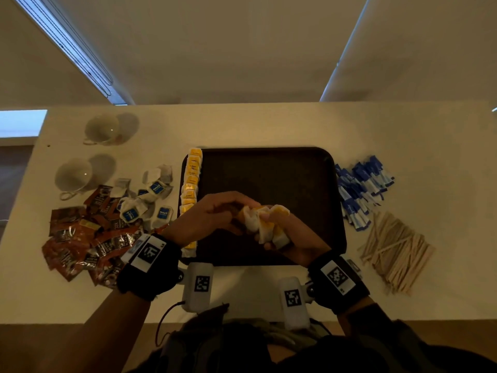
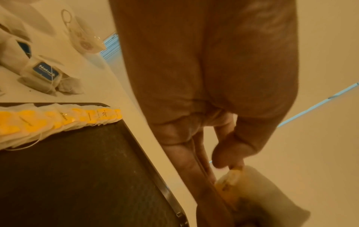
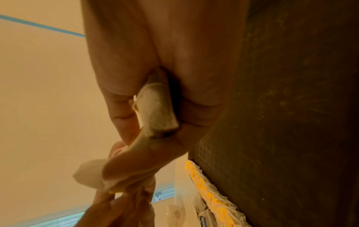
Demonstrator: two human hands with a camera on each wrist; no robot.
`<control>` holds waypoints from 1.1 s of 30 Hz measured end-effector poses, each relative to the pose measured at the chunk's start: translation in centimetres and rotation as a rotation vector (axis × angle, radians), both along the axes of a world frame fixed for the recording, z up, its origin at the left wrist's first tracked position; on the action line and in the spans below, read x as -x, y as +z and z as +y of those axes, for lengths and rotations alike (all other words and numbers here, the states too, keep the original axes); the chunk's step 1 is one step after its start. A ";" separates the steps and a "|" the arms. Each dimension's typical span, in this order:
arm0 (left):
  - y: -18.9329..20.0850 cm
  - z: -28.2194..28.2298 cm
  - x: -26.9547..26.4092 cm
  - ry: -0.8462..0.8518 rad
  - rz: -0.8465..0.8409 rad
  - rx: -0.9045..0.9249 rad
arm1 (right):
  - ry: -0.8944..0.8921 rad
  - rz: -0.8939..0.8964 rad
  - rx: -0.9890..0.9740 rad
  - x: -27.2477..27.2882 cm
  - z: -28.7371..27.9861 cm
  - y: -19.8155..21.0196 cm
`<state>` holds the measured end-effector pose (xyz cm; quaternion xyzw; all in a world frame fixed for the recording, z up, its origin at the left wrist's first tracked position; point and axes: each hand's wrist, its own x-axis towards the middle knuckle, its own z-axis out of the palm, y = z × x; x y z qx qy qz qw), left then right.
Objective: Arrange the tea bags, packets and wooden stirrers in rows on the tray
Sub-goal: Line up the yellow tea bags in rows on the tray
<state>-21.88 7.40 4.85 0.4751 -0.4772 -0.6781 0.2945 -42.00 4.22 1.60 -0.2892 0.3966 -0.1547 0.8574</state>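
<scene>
The tray (image 1: 269, 168) is set at the middle of the counter (image 1: 269, 125). A row of tea bags (image 1: 191, 184) is laid along the tray's left edge. Left of the tray, loose tea bags (image 1: 150, 195), packets (image 1: 80, 238) and two cups (image 1: 88, 152) are spread. Right of the tray, sachets (image 1: 363, 189) and wooden stirrers (image 1: 395, 251) are piled. Above the tray's near part, a bunch of tea bags (image 1: 265, 224) is held.

Two clear glass teacups (image 1: 72, 175) at ten o'clock; one dark rectangular plastic tray (image 1: 269, 168) at centre; one row of yellow-tagged tea bags (image 1: 191, 181); stirrers, packets too heaped to count.
</scene>
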 end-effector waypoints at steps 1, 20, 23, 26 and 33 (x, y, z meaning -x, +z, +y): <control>0.0 -0.1 -0.1 -0.002 -0.026 0.015 | -0.011 -0.008 -0.029 0.1 0.0 -0.1; -1.9 -4.1 -8.1 0.269 -0.481 0.179 | -0.262 0.098 -0.134 -0.3 0.2 -1.0; -3.4 -6.9 -10.8 0.313 -0.623 0.223 | -0.273 0.123 -0.116 -0.5 0.5 -1.1; -4.7 -10.4 -12.3 0.240 -0.708 0.253 | -0.289 0.144 -0.090 -0.8 1.1 -1.1; -7.6 -16.3 -12.5 -0.114 -0.682 0.057 | -0.394 0.209 -0.038 -1.7 3.3 -2.1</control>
